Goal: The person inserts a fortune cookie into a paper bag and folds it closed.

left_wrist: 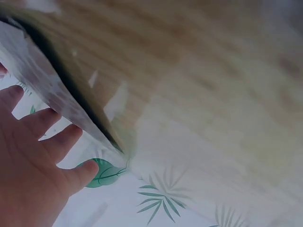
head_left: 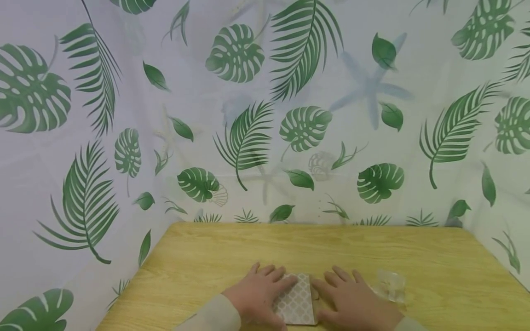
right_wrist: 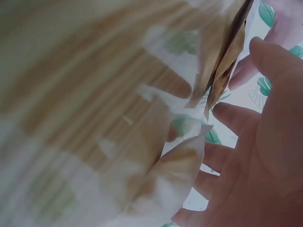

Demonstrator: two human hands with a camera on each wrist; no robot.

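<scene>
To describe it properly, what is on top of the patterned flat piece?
The left hand lies over the left part of the patterned flat piece; its surface beneath that hand is hidden.

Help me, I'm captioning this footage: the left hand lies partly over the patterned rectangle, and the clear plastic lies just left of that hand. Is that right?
The side is wrong: the head view shows the clear plastic just right of the right hand. The left hand does lie partly over the patterned rectangle.
</scene>
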